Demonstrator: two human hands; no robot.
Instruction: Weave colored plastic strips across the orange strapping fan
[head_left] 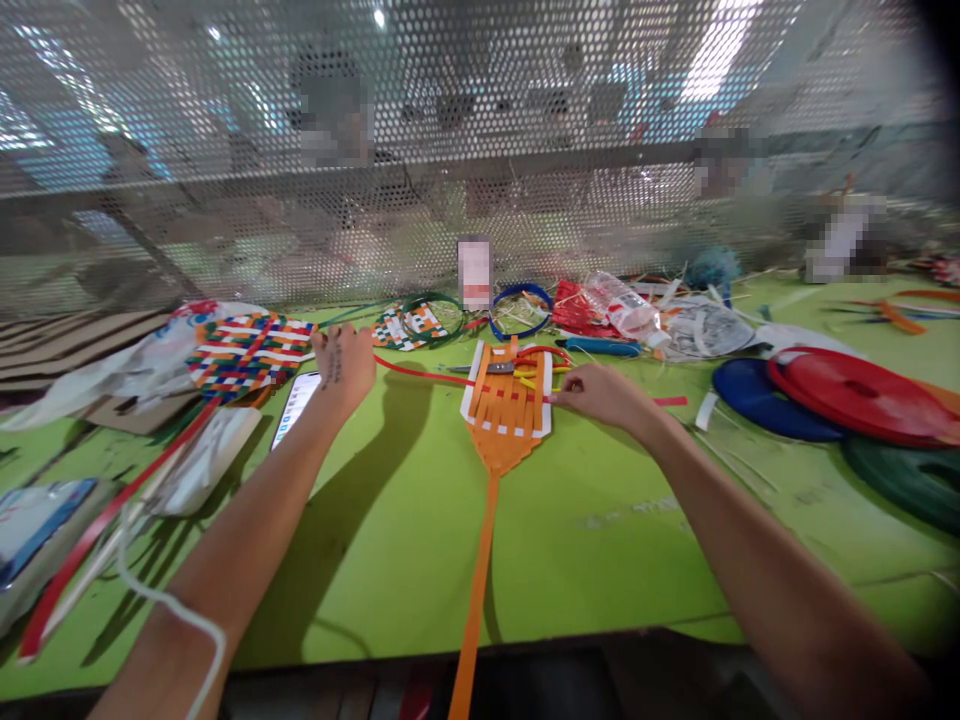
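Observation:
An orange woven piece (501,425) with white edging lies on the green table (420,560), its long orange tail hanging over the front edge. A red strip (427,374) runs through its slats and up to my left hand (345,368), which is closed on the strip's far part, raised at the left. My right hand (600,395) pinches at the piece's right edge, where the red strip comes out. Scissors (501,369) with red and yellow handles lie across the upper part of the orange piece.
A multicoloured woven fan (247,352), a phone (296,405) and a white cable (169,600) are at the left. Behind are a blue ring (521,330), a blue cutter (604,347) and a plastic bottle (622,308). Red (862,395), blue and green coils lie right. A perforated metal screen (420,200) stands behind.

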